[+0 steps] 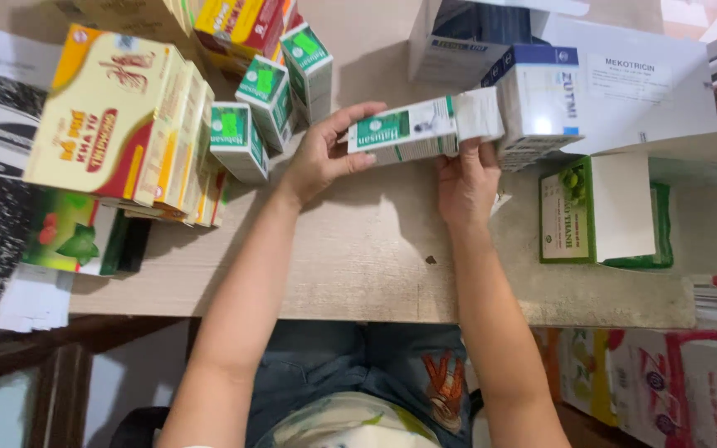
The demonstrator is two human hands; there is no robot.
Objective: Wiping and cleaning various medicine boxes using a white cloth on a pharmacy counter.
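Observation:
A long white and green carton [404, 130] lies sideways above the wooden table [358, 265], held between both hands. My left hand [321, 153] grips its left end with thumb and fingers. My right hand [466, 178] holds the right end from below, where the white end flap [479, 114] stands open. Three matching green and white cartons [271, 104] stand in a slanted row just left of my left hand.
Yellow and red boxes [122, 116] are stacked at the left. A blue and white box [541, 104] sits right of the held carton. An open green and white box [603, 211] lies at the right. More white boxes are at the back.

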